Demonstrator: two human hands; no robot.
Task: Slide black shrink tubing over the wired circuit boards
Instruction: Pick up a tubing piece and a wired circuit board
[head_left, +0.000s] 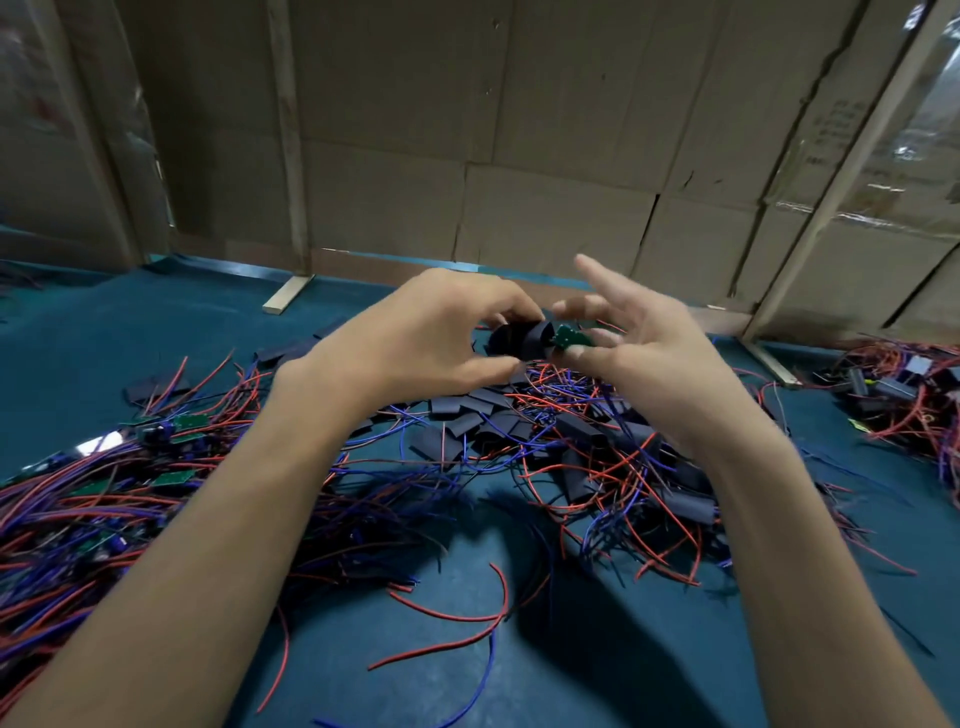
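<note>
My left hand (431, 332) grips a short piece of black shrink tubing (519, 339), its fingers curled round it, held above the table. My right hand (639, 343) pinches a small green circuit board (569, 338) between thumb and fingers, with the other fingers spread upward. One end of the board sits at the tubing's open mouth. Red and blue wires hang down from the board toward the pile below.
A teal table (156, 343) carries a heap of flat black tubing pieces (483, 415) mixed with red and blue wires. Wired green boards (176, 431) lie at the left. Another bundle (904, 395) sits at the far right. Cardboard walls (519, 156) close the back.
</note>
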